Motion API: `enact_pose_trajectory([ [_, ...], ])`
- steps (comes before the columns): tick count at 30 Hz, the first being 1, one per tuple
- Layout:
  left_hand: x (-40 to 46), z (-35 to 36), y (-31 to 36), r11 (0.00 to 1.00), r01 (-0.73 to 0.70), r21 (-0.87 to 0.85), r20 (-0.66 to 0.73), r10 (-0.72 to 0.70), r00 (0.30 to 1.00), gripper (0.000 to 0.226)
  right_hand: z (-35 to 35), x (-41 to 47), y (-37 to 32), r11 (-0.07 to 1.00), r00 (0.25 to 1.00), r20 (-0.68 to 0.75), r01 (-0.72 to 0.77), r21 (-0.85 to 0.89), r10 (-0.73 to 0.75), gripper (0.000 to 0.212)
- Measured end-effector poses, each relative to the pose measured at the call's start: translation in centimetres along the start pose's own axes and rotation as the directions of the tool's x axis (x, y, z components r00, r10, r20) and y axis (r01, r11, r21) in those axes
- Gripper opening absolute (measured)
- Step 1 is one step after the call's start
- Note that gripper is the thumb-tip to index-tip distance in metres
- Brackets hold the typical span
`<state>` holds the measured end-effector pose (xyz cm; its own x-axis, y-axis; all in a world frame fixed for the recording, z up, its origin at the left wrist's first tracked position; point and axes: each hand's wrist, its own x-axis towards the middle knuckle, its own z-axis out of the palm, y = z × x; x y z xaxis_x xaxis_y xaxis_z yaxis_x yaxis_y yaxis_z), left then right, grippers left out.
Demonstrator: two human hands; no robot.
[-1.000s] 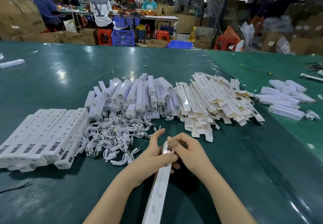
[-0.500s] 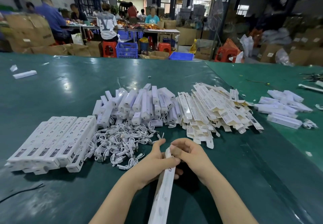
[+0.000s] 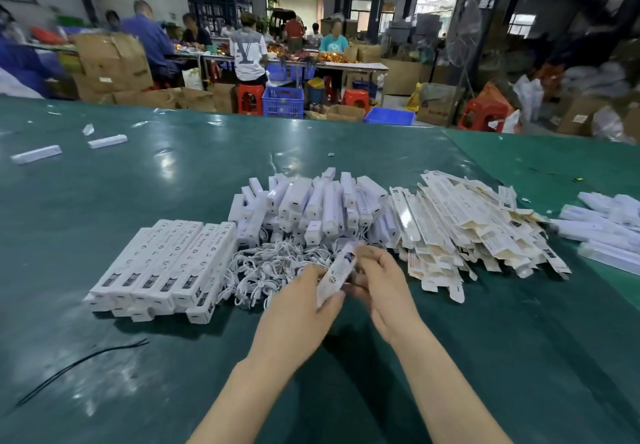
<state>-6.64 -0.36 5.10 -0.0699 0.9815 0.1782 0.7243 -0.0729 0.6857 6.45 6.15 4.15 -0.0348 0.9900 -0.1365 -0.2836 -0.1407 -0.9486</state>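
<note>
Over the green tabletop (image 3: 173,184) I hold the white box (image 3: 337,272) tilted, left hand (image 3: 298,305) gripping its lower end, right hand (image 3: 384,284) pinching its top, apparently to tuck the flap shut.

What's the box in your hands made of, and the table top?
Box: likely thin white printed cardboard, smooth finish; flat faces, printed marks, though blurred. Table top: seemingly green vinyl or rubber sheet, glossy; it shows bright glare patches.
</note>
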Motion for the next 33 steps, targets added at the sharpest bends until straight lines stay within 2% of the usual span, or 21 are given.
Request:
enact_pose_trajectory([
  [2,-0.3,-1.3,-0.4,1.0,-0.002,-0.015,-0.099,0.0,0.995,0.025,0.9,-0.5,1.2,0.999,1.0,-0.016,0.025,0.025,-0.024,0.012],
  [5,0.0,-3.7,-1.3,1.0,-0.017,0.017,-0.257,0.021,0.966,0.027,1.1,-1.0,2.8,0.975,0.992,-0.047,0.106,-0.194,-0.117,0.012],
  [7,0.7,-5.3,-2.1,1.0,0.014,0.023,-0.322,-0.006,0.947,0.031,1.2,-1.1,3.2,0.957,0.987,-0.008,0.153,-0.247,-0.16,0.009],
  [9,1.4,-6.6,-2.8,0.998,0.068,0.017,-0.327,-0.059,0.943,0.047,1.1,-1.2,3.2,0.946,0.984,0.016,0.174,-0.275,-0.176,0.01],
  [11,1.8,-7.2,-3.4,0.997,0.075,0.0,-0.304,-0.071,0.95,0.052,1.0,-1.1,3.2,0.942,0.985,0.016,0.167,-0.289,-0.17,0.011],
  [14,1.5,-7.1,-3.8,0.986,0.068,-0.149,-0.252,-0.104,0.962,0.044,0.9,-1.3,3.2,0.941,0.985,0.027,0.169,-0.293,-0.168,0.012],
  [16,1.6,-6.5,-3.9,0.964,0.116,-0.241,-0.193,-0.164,0.967,0.032,0.8,-1.4,3.1,0.944,0.985,0.034,0.169,-0.282,-0.166,0.013],
  [17,1.8,-6.3,-3.8,0.929,0.165,-0.33,-0.146,-0.223,0.964,0.023,0.8,-1.4,3.1,0.945,0.985,0.039,0.171,-0.279,-0.167,0.012],
  [18,2.0,-6.3,-3.6,0.848,0.229,-0.478,-0.074,-0.298,0.952,0.015,0.9,-1.5,3.0,0.945,0.985,0.049,0.174,-0.277,-0.166,0.012],
  [19,2.1,-6.1,-3.3,0.709,0.294,-0.64,0.037,-0.355,0.934,0.014,0.9,-1.6,3.1,0.945,0.984,0.064,0.175,-0.276,-0.164,0.011],
  [20,2.3,-6.0,-3.0,0.53,0.366,-0.765,0.166,-0.386,0.907,0.017,0.9,-1.6,3.1,0.944,0.983,0.084,0.18,-0.276,-0.162,0.01],
  [22,2.4,-5.7,-2.8,0.174,0.469,-0.866,0.385,-0.365,0.847,0.023,1.0,-1.9,3.1,0.937,0.977,0.132,0.2,-0.288,-0.167,0.01],
  [23,2.4,-5.5,-2.8,0.066,0.504,-0.861,0.456,-0.338,0.823,0.029,1.1,-2.0,3.1,0.931,0.973,0.154,0.21,-0.299,-0.17,0.011],
  [24,2.4,-5.3,-2.9,0.025,0.534,-0.845,0.5,-0.317,0.806,0.037,1.2,-2.1,3.2,0.925,0.97,0.172,0.218,-0.311,-0.171,0.012],
  [25,2.4,-5.0,-3.0,0.037,0.552,-0.833,0.516,-0.311,0.798,0.044,1.2,-2.2,3.3,0.921,0.969,0.183,0.221,-0.322,-0.168,0.013],
  [28,2.5,-4.2,-3.4,0.166,0.538,-0.827,0.47,-0.322,0.822,0.046,1.2,-2.3,3.2,0.915,0.96,0.214,0.244,-0.322,-0.181,0.012],
  [30,2.7,-4.2,-3.5,0.205,0.501,-0.841,0.423,-0.326,0.845,0.041,1.2,-2.6,2.9,0.925,0.952,0.252,0.246,-0.29,-0.174,0.006],
  [32,2.8,-4.1,-3.3,0.203,0.455,-0.867,0.382,-0.316,0.868,0.043,1.3,-3.0,2.8,0.929,0.926,0.348,0.248,-0.276,-0.145,0.025],
  [33,2.9,-3.9,-3.1,0.159,0.426,-0.891,0.361,-0.323,0.875,0.046,1.4,-3.3,3.0,0.925,0.903,0.412,0.253,-0.283,-0.121,0.039],
])
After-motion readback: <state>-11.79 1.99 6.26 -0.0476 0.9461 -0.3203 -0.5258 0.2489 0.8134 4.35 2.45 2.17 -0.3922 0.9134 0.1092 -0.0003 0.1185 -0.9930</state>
